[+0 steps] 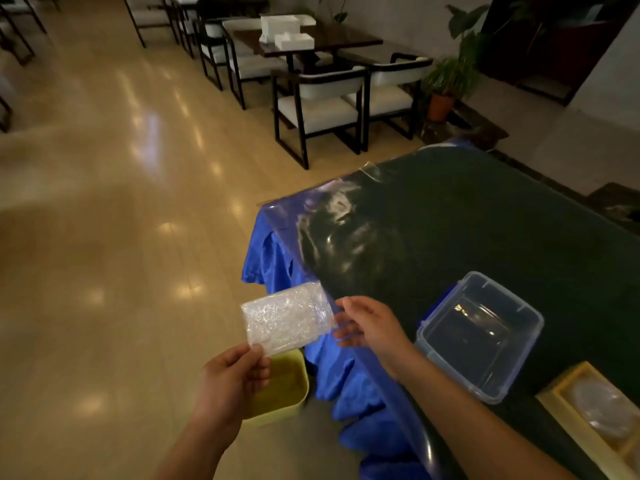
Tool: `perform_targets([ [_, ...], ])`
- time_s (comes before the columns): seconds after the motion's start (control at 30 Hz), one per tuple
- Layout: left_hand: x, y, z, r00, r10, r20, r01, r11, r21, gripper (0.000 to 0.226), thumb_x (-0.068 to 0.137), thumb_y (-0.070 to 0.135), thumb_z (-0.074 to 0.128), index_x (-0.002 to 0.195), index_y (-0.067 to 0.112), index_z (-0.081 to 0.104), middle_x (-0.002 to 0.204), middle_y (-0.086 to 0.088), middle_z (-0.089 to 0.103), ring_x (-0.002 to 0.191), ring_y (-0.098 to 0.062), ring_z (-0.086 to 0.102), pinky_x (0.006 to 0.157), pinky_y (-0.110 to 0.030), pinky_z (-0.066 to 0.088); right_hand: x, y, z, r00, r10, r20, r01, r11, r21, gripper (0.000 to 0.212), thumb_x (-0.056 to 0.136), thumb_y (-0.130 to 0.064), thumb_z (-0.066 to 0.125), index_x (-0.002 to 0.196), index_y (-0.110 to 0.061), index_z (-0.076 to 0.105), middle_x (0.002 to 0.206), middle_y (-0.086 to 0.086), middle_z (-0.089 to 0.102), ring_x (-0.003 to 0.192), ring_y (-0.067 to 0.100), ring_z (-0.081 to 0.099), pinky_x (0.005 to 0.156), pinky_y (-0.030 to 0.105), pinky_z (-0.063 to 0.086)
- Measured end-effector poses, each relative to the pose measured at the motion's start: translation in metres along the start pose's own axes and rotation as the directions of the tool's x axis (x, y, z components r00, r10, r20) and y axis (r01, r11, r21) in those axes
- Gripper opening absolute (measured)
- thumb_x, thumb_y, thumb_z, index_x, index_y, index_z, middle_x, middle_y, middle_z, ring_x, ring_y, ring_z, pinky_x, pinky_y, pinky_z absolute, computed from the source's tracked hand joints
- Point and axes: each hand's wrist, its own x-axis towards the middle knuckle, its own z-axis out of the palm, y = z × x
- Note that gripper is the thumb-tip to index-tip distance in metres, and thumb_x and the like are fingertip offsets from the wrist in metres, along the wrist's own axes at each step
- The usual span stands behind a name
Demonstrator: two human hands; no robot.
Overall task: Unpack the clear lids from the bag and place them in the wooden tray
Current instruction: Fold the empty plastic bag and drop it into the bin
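My left hand [232, 379] pinches the lower corner of a crinkled clear bag [285, 318], holding it in the air left of the table. Just right of the bag is my right hand [369, 325], fingers spread, its fingertips at the bag's right edge; I cannot tell if they touch it. The wooden tray [554, 415] lies at the table's near right corner with a clear round lid [602, 408] inside it. Whether the bag holds anything is unclear.
A clear plastic container with a blue rim [479, 336] stands on the dark green table [485, 220], which has a blue skirt [273, 258]. A yellow bin [282, 389] sits on the floor below the bag. Chairs, tables and potted plants stand further back.
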Motion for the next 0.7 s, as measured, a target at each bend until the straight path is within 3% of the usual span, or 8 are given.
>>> perform_targets([
  [0.07,0.013,-0.006,-0.021,0.999,-0.025,-0.023,0.025,1.000,-0.001,0.010,0.095,0.005,0.065,0.092,-0.002,0.073,0.065,-0.010,0.069,0.052,-0.015,0.060,0.047,-0.023,0.054,0.028,0.010,0.006,0.996,-0.056,-0.076,0.036,0.969,-0.246,0.011,0.098,-0.025,0.061,0.102,-0.017,0.068,0.099,0.008,0.075,0.081,0.017,0.071,0.075,0.036,0.060],
  [0.1,0.020,-0.009,-0.031,0.999,-0.039,-0.037,0.039,0.999,0.001,0.011,0.095,0.005,0.065,0.093,-0.003,0.073,0.065,-0.010,0.069,0.052,-0.015,0.060,0.047,-0.023,0.054,0.044,0.015,0.007,0.989,-0.117,-0.094,0.066,0.901,-0.428,0.013,0.096,-0.025,0.063,0.106,-0.018,0.067,0.105,0.006,0.074,0.090,0.018,0.070,0.083,0.039,0.058],
  [0.17,0.033,-0.018,-0.049,0.995,-0.073,-0.069,0.074,0.997,0.001,0.011,0.095,0.004,0.065,0.094,-0.005,0.072,0.065,-0.011,0.069,0.051,-0.015,0.061,0.047,-0.024,0.055,0.077,0.024,0.010,0.972,-0.232,-0.043,0.126,0.667,-0.734,0.028,0.093,-0.024,0.064,0.120,-0.016,0.064,0.117,0.006,0.069,0.107,0.023,0.063,0.095,0.042,0.052],
  [0.23,0.045,-0.027,-0.063,0.990,-0.104,-0.100,0.103,0.995,-0.009,0.010,0.095,0.003,0.064,0.095,-0.004,0.071,0.064,-0.011,0.070,0.050,-0.015,0.062,0.047,-0.025,0.056,0.105,0.035,0.013,0.955,-0.293,0.053,0.191,0.465,-0.865,0.040,0.094,-0.025,0.063,0.132,-0.012,0.058,0.132,0.009,0.061,0.122,0.029,0.054,0.102,0.042,0.046],
  [0.4,0.074,-0.048,-0.089,0.971,-0.154,-0.181,0.149,0.988,-0.041,0.009,0.096,0.003,0.064,0.095,-0.002,0.071,0.063,-0.009,0.070,0.049,-0.014,0.063,0.049,-0.025,0.057,0.153,0.072,0.019,0.929,-0.318,0.189,0.243,0.138,-0.960,0.060,0.099,-0.036,0.055,0.152,-0.015,0.038,0.161,0.005,0.035,0.145,0.029,0.034,0.115,0.044,0.036],
  [0.5,0.093,-0.066,-0.101,0.951,-0.206,-0.231,0.195,0.978,-0.070,0.008,0.096,0.005,0.065,0.096,-0.001,0.071,0.064,-0.009,0.070,0.050,-0.015,0.063,0.049,-0.027,0.057,0.174,0.089,0.026,0.942,-0.261,0.209,0.225,0.035,-0.974,0.068,0.099,-0.046,0.049,0.157,-0.017,0.026,0.167,0.006,0.022,0.150,0.032,0.026,0.119,0.047,0.030],
  [0.7,0.135,-0.107,-0.116,0.899,-0.335,-0.282,0.316,0.942,-0.110,0.007,0.096,0.007,0.065,0.101,0.005,0.069,0.066,-0.008,0.067,0.056,-0.020,0.063,0.053,-0.030,0.057,0.184,0.123,0.029,0.924,-0.335,0.182,0.135,-0.160,-0.978,0.079,0.091,-0.042,0.059,0.157,-0.014,0.025,0.164,0.010,0.028,0.146,0.036,0.031,0.113,0.054,0.031],
])
